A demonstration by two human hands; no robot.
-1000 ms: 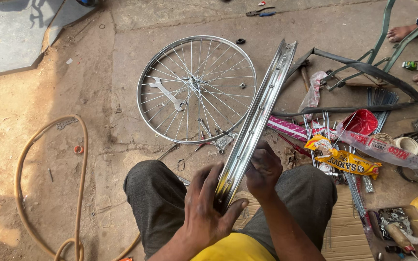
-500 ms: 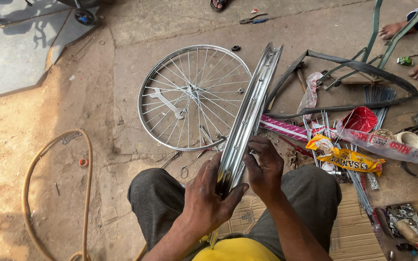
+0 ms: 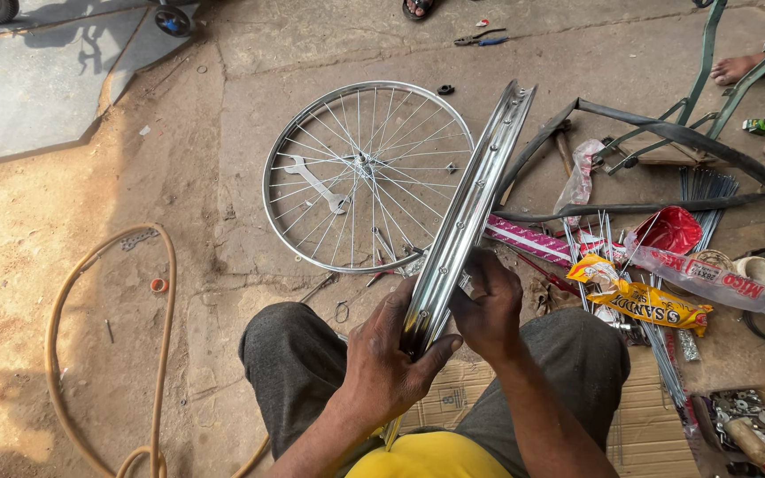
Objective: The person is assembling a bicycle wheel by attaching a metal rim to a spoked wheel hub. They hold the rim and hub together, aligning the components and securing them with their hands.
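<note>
Head view: both hands, left (image 3: 382, 358) and right (image 3: 487, 305), clamp a shiny bare steel rim (image 3: 462, 221) above a spoked wheel (image 3: 367, 175); a tray (image 3: 737, 409) holds small metal parts.

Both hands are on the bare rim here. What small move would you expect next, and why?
Probably the right hand reaches for a spoke, while the left hand steadies the rim: the rim is unlaced, and loose spokes lie to the right.

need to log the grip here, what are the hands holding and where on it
A bare chrome wheel rim, held edge-on at its near end: the left hand wraps it from the left, the right hand grips its right side.
</note>
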